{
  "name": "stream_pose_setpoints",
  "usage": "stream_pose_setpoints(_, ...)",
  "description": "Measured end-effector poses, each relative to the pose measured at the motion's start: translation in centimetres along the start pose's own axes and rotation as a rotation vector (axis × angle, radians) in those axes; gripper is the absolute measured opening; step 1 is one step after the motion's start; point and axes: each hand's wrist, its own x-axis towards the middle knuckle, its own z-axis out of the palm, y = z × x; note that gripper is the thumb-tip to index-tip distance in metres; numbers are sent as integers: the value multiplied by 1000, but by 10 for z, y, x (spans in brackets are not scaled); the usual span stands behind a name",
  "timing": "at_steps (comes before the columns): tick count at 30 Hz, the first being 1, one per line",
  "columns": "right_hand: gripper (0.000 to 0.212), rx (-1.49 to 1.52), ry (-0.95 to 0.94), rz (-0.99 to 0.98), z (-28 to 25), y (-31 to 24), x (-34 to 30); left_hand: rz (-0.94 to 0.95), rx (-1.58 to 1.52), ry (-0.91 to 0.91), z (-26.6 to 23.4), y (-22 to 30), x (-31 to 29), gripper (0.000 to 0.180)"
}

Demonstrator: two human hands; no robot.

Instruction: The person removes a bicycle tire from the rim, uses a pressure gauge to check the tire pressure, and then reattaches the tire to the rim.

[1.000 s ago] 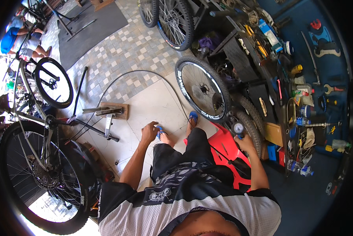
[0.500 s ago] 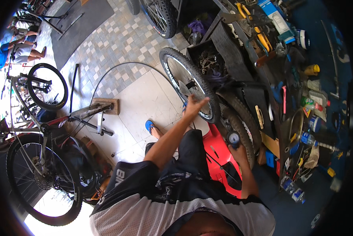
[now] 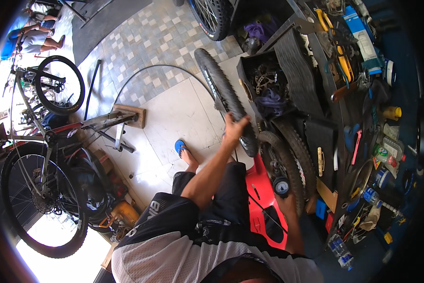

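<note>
The bicycle wheel (image 3: 220, 84) stands roughly upright on the floor (image 3: 169, 113), just ahead of the left hand (image 3: 235, 128) and touching it. Seen nearly edge-on, its long axis slants from the upper left, by the mosaic tiling's edge, down to the right, toward the front edge of the red chair (image 3: 255, 218). The left hand is the nearer one: its thumb and fingers straddle the near end of the tire and have hold of it, though how tightly I cannot tell. The tire is black and knobbly, with pale lettering on the left sidewall and a grey sprocket cluster jutting out on that side.

The right hand (image 3: 286, 202), lower and farther right, is curled around a dark-cased gauge (image 3: 281, 187), whose round dial faces up. It is beside the chair's right edge, with more tires (image 3: 294, 162) just beyond it. A black box (image 3: 246, 87) sits right of the wheel; a long black line (image 3: 161, 65) arcs over the floor on its left.
</note>
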Motion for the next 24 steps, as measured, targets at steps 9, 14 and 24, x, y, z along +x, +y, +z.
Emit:
stream_pose_setpoints(9, 42, -117, -20, -301, 22, -99, 47, 208, -35, 41, -154, 174, 11, 48)
stream_pose_setpoints(14, 44, -329, -37, -447, 25, -154, 73, 244, 4, 76, -186, 212, -43, 58)
stream_pose_setpoints(24, 46, -482, -75, -664, 99, -247, 154, 282, 57, 162, -321, 183, -38, 53)
